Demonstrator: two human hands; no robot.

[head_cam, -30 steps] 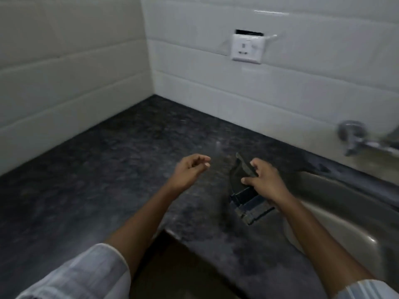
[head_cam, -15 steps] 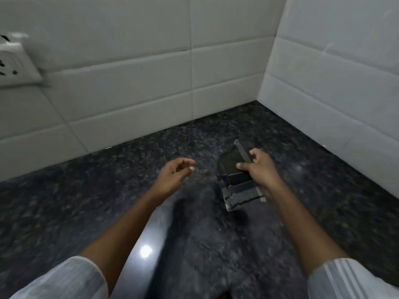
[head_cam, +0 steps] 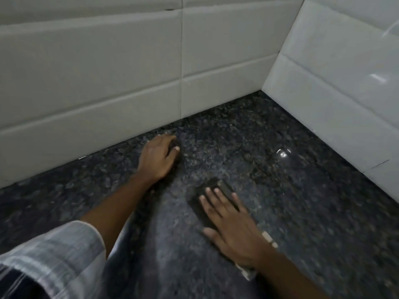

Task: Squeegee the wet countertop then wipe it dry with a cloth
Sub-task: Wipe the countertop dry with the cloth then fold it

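The dark speckled stone countertop (head_cam: 291,201) runs into a tiled corner and shines as if wet. My right hand (head_cam: 233,229) lies flat, fingers spread, pressing a dark folded cloth (head_cam: 212,186) onto the counter. The cloth's dark front end shows past my fingertips, and a pale striped edge (head_cam: 246,275) sticks out under my wrist. My left hand (head_cam: 156,158) rests on the counter nearer the back wall, fingers bent down onto the stone, holding nothing. No squeegee is in view.
White tiled walls close the counter at the back (head_cam: 108,83) and on the right (head_cam: 334,93), meeting in a corner at the upper right. A bright reflection (head_cam: 282,153) sits on the stone near the right wall.
My view has swung left from the sink to the corner. My right hand has brought the cloth down from the air and laid it flat. My left hand has dropped onto the counter.
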